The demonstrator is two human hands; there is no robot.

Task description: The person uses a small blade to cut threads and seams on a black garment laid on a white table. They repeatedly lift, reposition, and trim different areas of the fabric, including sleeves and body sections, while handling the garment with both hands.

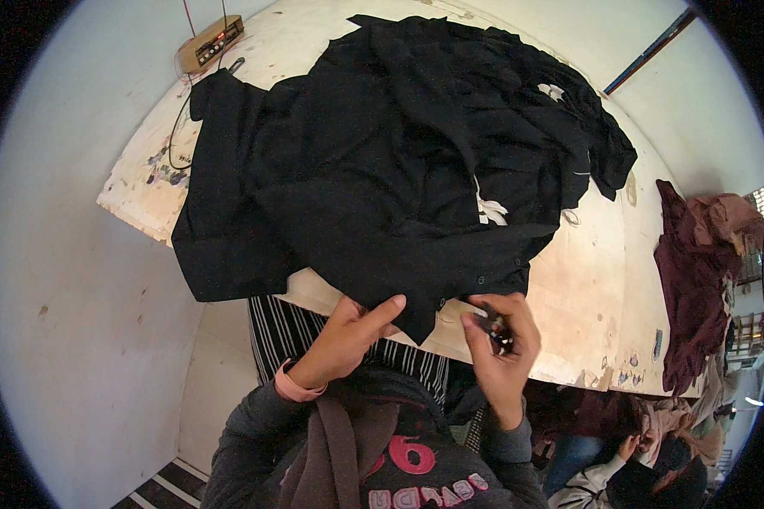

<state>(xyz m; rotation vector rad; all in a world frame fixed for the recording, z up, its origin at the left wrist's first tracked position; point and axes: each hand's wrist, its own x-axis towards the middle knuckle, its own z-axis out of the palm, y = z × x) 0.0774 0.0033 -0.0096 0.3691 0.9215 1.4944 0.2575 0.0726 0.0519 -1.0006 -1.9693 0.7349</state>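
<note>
A large black shirt lies crumpled across the table, and small dark buttons show along its near edge. My left hand is closed on that near edge, thumb on top, beside a pointed corner of cloth that hangs over the table's front. To the right of this corner, my right hand curls round a small dark object with shiny spots, its kind unclear. Its fingertips are close to the shirt's edge; whether they touch the cloth is hard to tell. White scraps show among the folds.
The pale, worn table has chipped edges. A brown radio with a cable stands at the far left. Maroon cloth hangs over the right side. Another person sits at lower right with fabric in hand. A wall bounds the left.
</note>
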